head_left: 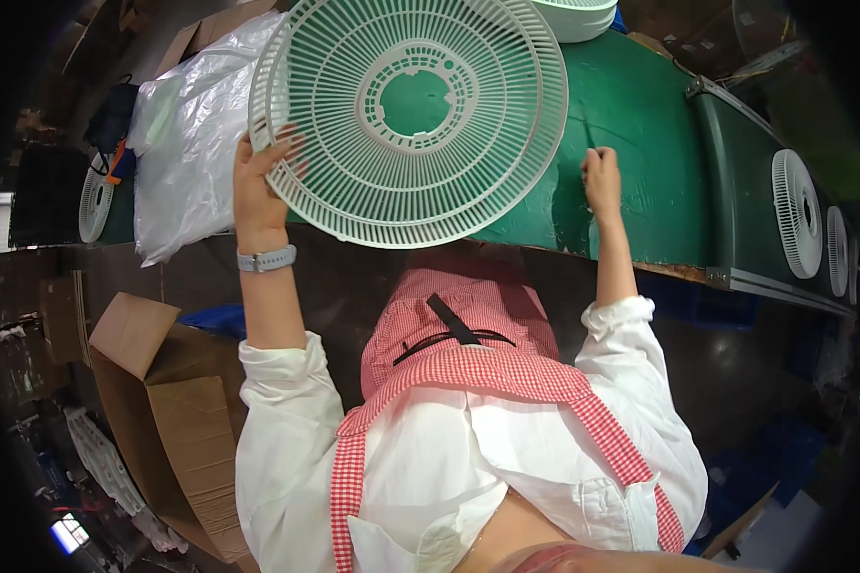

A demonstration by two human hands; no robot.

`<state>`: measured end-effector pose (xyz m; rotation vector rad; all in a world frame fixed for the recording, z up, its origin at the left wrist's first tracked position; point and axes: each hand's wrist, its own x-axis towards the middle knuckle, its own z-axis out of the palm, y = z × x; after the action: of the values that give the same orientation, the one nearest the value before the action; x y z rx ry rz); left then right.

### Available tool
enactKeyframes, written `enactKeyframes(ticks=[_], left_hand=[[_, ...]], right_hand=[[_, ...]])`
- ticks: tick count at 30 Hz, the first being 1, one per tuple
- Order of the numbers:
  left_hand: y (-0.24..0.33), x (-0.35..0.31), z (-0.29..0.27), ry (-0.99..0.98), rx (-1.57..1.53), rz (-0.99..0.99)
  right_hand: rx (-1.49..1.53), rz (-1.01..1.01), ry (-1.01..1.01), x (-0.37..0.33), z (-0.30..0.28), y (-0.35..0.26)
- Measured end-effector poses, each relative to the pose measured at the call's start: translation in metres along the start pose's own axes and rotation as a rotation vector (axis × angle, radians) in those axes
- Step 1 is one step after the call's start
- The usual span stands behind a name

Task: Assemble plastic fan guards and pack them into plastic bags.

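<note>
A round white plastic fan grille [371, 95], with radial slats and an open hole at its centre, is raised over the green work table [640, 105]. My left hand [260, 180] grips its lower left rim, the fingertips showing through the slats. Apart from the grille, to its right, my right hand [602, 181] is curled closed above the table near the front edge. Whether anything lies inside those curled fingers is hidden.
Clear plastic sheeting [196, 143] covers the table's left part. Stacked white grilles [578, 21] stand at the back. On the right, a dark green conveyor belt [750, 181] carries several grilles, including a near grille [796, 212]. An open cardboard box [196, 449] sits below left.
</note>
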<state>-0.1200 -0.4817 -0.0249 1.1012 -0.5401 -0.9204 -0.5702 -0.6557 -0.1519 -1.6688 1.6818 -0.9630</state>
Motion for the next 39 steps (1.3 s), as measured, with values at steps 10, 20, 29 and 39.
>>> enactKeyframes(ticks=[10, 20, 29, 39], left_hand=[[0.146, 0.019, 0.204, -0.816, 1.099, 0.316], [0.094, -0.067, 0.22, -0.476, 1.513, 1.482], [-0.079, -0.036, 0.017, -0.191, 0.353, -0.069], [-0.097, -0.023, 0.024, -0.087, 0.276, 0.516]], right_hand=[[0.545, -0.138, 0.085, -0.053, -0.067, -0.131], [0.497, -0.262, 0.195, -0.063, -0.022, -0.115], [0.807, 0.045, 0.179, -0.044, -0.012, -0.055], [0.545, 0.052, -0.023, -0.087, -0.042, -0.066]])
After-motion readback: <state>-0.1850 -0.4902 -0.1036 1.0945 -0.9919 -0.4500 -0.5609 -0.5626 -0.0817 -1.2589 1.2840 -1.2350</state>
